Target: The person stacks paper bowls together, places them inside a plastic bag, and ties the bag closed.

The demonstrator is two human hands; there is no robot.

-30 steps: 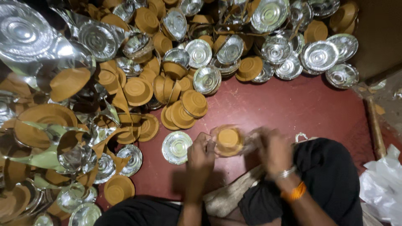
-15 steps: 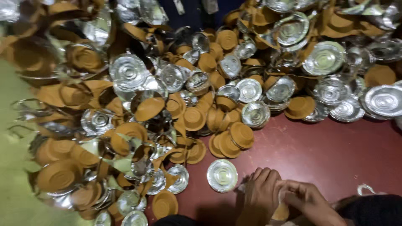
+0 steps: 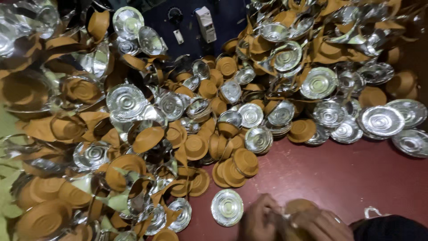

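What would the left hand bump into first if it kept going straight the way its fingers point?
The left hand seems to point up and a bit left. Probably it meets the lone silver bowl on the red floor first, though the blur makes its direction unsure.

Both hands, left hand (image 3: 261, 221) and right hand (image 3: 318, 225), are motion-blurred and cut off by the bottom edge. The brown bowl (image 3: 298, 206) between them is mostly hidden, so the grip cannot be told. Left of them, the heaped bowls (image 3: 44, 214) blur together.
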